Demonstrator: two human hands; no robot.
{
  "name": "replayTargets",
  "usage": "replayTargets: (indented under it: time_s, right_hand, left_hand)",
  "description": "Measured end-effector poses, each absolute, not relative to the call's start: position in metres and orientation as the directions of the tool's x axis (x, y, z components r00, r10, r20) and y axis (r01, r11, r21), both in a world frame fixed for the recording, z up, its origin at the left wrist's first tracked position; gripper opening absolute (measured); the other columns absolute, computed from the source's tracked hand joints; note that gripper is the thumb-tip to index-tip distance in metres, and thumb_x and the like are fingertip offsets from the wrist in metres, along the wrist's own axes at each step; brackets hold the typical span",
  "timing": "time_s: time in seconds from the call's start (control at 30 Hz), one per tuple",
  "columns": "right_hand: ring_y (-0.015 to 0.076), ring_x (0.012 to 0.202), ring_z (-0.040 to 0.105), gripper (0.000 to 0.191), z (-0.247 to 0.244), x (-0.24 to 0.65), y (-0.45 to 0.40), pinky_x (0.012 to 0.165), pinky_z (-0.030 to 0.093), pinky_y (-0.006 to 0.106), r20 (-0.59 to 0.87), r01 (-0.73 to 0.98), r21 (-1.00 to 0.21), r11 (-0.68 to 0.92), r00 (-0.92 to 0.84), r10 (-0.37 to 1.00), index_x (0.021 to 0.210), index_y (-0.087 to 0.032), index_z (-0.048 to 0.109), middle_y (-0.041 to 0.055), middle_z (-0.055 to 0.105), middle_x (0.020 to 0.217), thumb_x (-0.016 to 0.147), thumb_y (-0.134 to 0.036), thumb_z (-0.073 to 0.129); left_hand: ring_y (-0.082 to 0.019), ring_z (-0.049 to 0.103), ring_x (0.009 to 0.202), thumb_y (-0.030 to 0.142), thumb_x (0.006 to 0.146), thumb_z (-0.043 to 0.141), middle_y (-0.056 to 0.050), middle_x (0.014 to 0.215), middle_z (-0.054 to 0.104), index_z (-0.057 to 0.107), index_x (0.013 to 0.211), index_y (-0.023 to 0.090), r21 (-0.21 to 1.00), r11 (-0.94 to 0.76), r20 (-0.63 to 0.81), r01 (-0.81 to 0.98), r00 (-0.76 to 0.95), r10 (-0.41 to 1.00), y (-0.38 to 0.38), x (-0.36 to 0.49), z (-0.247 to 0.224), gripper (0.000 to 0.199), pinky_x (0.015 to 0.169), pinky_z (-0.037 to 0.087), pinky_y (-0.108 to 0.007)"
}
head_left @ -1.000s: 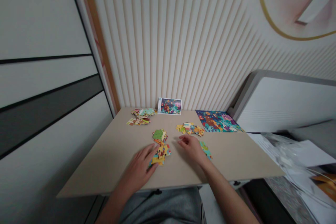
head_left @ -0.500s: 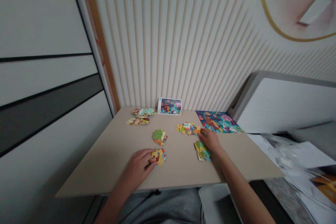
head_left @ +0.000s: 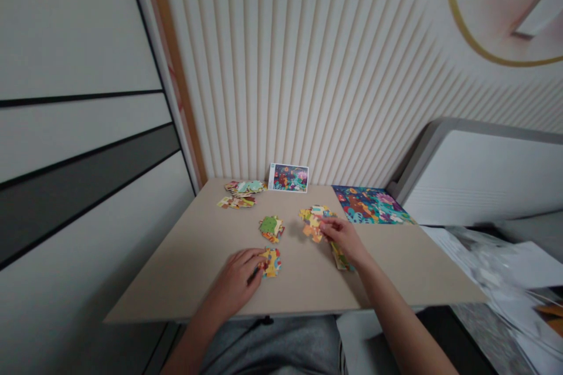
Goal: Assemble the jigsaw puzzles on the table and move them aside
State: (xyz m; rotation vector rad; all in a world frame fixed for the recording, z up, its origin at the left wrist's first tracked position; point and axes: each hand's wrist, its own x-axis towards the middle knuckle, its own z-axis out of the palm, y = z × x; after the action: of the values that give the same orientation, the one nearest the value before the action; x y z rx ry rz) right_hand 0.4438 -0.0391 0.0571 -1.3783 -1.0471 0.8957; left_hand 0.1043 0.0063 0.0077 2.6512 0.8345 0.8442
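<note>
We are resting our left hand (head_left: pixel 240 277), fingers half curled, against a small pile of jigsaw pieces (head_left: pixel 272 262) on the beige table (head_left: pixel 176 287). We are touching a second pile (head_left: pixel 313 222) with our right hand (head_left: pixel 343 239), fingers narrow, but we cannot tell if it is holding a piece. A third pile (head_left: pixel 342 259) is lying just under this hand.
</note>
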Motion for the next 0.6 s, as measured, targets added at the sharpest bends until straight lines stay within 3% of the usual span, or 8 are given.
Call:
replayTargets:
  time_s: [0.1,0.2,0.3,0.47,0.6]
  right_hand:
    - [0.0160,0.065,0.062,0.042,0.057,0.394,-0.039,0.064,0.051,0.029,0.054,0.201,-0.979,0.033,0.098,0.994,0.100,-0.017,0.075,0.0034,0.073,0.076,0.078,-0.052,0.077]
    - [0.0211,0.083,0.068,0.032,0.056,0.359,-0.035,0.076,0.052,0.032,0.126,0.357,-0.923,0.142,-0.069,0.990,0.107,-0.022,0.077,0.0058,0.077,0.096,0.090,-0.046,0.065]
    - [0.0223,0.095,0.067,0.026,0.055,0.345,-0.019,0.086,0.049,0.033,0.265,0.588,-0.769,0.252,-0.065,0.962,0.108,-0.023,0.077,0.0072,0.076,0.105,0.096,-0.033,0.056]
    - [0.0233,0.101,0.062,0.026,0.047,0.347,0.021,0.092,0.043,0.033,0.280,0.829,-0.536,0.163,-0.008,0.960,0.106,-0.019,0.076,0.0112,0.072,0.106,0.091,-0.037,0.067]
    - [0.0235,0.097,0.062,0.039,0.033,0.350,0.038,0.089,0.044,0.033,0.272,0.816,-0.565,0.120,0.047,0.961,0.110,-0.018,0.074,0.0108,0.071,0.104,0.080,-0.042,0.078]
  left_hand:
    - [-0.026,0.054,0.130,0.028,0.096,0.056,-0.011,0.143,0.057,0.046,0.148,0.024,0.399,-0.781,0.477,0.480,0.619,0.624,0.004,0.105,0.010,0.053,0.112,0.046,-0.046]
    - [-0.028,0.049,0.137,0.034,0.094,0.060,-0.012,0.151,0.048,0.035,0.155,0.026,0.383,-0.773,0.466,0.505,0.617,0.634,0.001,0.105,0.016,0.066,0.114,0.043,-0.048]
    - [-0.029,0.050,0.135,0.033,0.094,0.061,-0.008,0.151,0.049,0.048,0.147,0.031,0.337,-0.797,0.441,0.500,0.665,0.603,-0.002,0.105,0.020,0.055,0.112,0.045,-0.049]
    - [-0.026,0.057,0.127,0.029,0.095,0.060,-0.006,0.140,0.060,0.065,0.126,0.030,0.341,-0.804,0.413,0.487,0.691,0.593,0.000,0.104,0.018,0.031,0.109,0.048,-0.047]
    - [-0.025,0.060,0.122,0.029,0.096,0.060,-0.007,0.133,0.064,0.067,0.118,0.027,0.371,-0.788,0.419,0.490,0.669,0.614,0.002,0.104,0.015,0.024,0.107,0.049,-0.046]
